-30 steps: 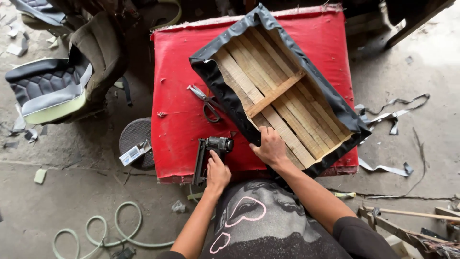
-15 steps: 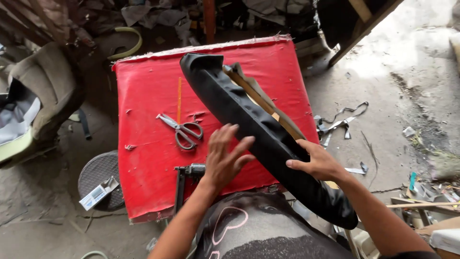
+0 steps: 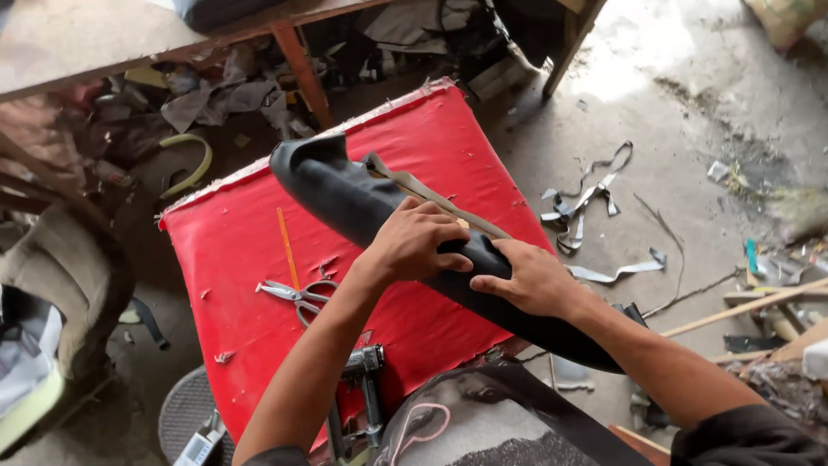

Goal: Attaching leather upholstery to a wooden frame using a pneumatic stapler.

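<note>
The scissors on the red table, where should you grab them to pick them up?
Take the scissors by the looped handles, the end nearer the person, coming straight down from above. They lie flat on the red table with the blades pointing left and slightly apart, so the handle end is probably the safe part. The left hand is the nearer one; both hands now rest on the black covered panel.

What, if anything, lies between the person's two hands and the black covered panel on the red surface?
Nothing visible does. The left hand and the right hand both rest directly on the black covered panel; the scissors lie apart.
</note>
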